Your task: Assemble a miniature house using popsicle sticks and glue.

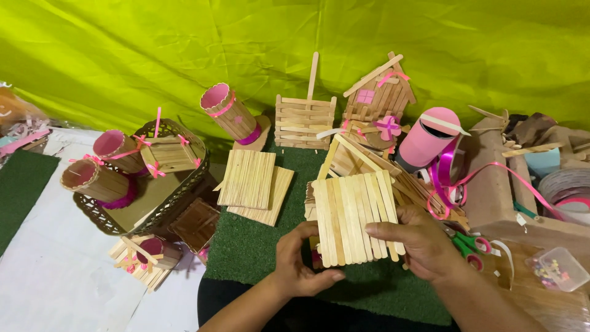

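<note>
We had the panel of ice-cream sticks pinched along its right edge in our right hand, thumb laid across the front and the other fingers hidden behind it, just below the middle of the frame. Our left hand sat at the panel's lower left corner, fingers curled; we could not tell whether it gripped the panel or only steadied it from behind. We judged the hold a thin one: pinched at one edge, the flat panel could twist or bow, and a glued seam between sticks might split if the thumb pressed harder. It could also slip down onto the green mat. Both forearms came up from the bottom edge, wrists bent inward toward each other. Right behind the panel, a half-built stick frame stood close enough to be knocked. Further up were two flat stick panels, a little stick house and a pink cylinder.
</note>
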